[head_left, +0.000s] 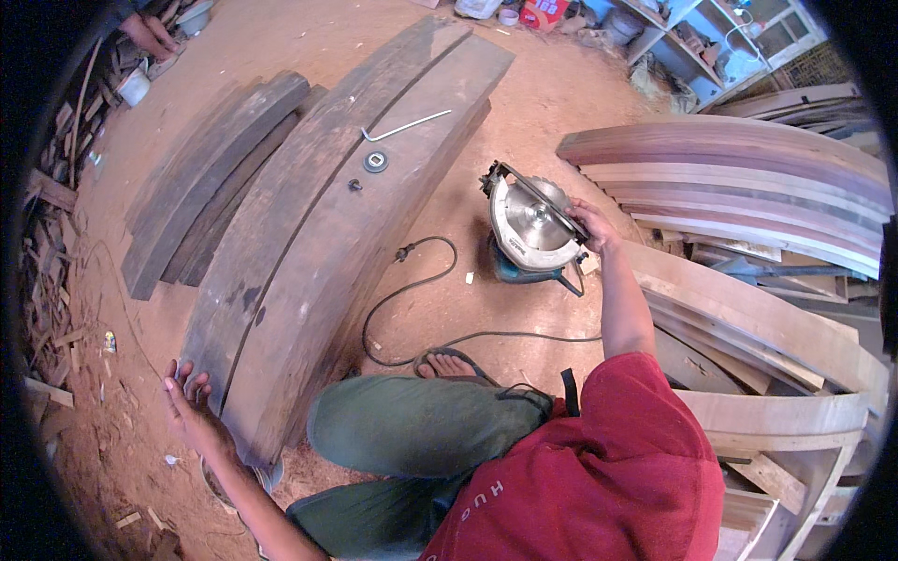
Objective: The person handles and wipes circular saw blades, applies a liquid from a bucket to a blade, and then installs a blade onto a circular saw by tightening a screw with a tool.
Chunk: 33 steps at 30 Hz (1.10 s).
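A teal circular saw (528,273) rests on the floor ahead of me with its round toothed blade (535,222) facing up. My right hand (592,227) grips the edge of its metal base plate on the right side. At the lower left, my left hand (195,407) hangs over the near end of the dark curved beams, fingers apart and holding nothing. On the right-hand curved beam (304,290) lie a bent hex key (412,124), a round dark flange washer (375,162) and a small dark bolt (355,185).
The saw's black cord (369,323) loops over the floor, its plug (404,252) beside the beam. Stacked curved planks (739,168) fill the right side. More dark curved timbers (210,178) lie left. Scrap wood (56,280) lines the left edge. Another person's hands (154,37) show top left.
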### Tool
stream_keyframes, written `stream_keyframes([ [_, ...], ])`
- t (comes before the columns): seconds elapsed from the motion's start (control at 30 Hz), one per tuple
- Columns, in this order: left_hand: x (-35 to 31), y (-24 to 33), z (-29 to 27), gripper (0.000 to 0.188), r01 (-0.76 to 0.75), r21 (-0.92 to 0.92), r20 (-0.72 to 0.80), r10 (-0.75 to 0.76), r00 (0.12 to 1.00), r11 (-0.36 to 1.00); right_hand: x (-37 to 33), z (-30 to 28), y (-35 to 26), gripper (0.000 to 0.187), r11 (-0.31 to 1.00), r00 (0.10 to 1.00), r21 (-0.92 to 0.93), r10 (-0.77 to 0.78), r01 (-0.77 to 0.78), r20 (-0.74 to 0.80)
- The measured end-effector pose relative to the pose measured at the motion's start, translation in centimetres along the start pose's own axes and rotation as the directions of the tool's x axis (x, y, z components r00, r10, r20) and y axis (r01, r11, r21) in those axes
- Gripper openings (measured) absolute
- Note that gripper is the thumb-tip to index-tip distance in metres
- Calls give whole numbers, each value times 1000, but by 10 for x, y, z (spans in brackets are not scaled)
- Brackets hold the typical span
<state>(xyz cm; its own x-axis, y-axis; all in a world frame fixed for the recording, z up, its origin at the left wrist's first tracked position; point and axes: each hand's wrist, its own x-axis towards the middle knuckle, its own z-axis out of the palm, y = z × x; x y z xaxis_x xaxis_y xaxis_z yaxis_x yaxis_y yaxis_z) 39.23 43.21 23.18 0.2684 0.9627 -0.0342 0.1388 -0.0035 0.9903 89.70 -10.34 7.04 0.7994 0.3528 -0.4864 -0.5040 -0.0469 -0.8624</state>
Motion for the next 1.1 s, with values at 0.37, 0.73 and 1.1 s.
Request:
stream_keyframes([
  [0.37,2,-6,-8,54,17,5,47,-17,999,1000,1,6,3,26,997,998,-64,-38,35,-46],
  [0.73,-2,-11,-5,47,4,-39,31,-3,1000,999,-4,2,5,44,807,868,-484,-466,338,-172],
  [1.1,-6,-6,-6,48,11,8,-23,-11,1000,1000,-53,112,-45,33,-263,875,-950,-405,167,266],
])
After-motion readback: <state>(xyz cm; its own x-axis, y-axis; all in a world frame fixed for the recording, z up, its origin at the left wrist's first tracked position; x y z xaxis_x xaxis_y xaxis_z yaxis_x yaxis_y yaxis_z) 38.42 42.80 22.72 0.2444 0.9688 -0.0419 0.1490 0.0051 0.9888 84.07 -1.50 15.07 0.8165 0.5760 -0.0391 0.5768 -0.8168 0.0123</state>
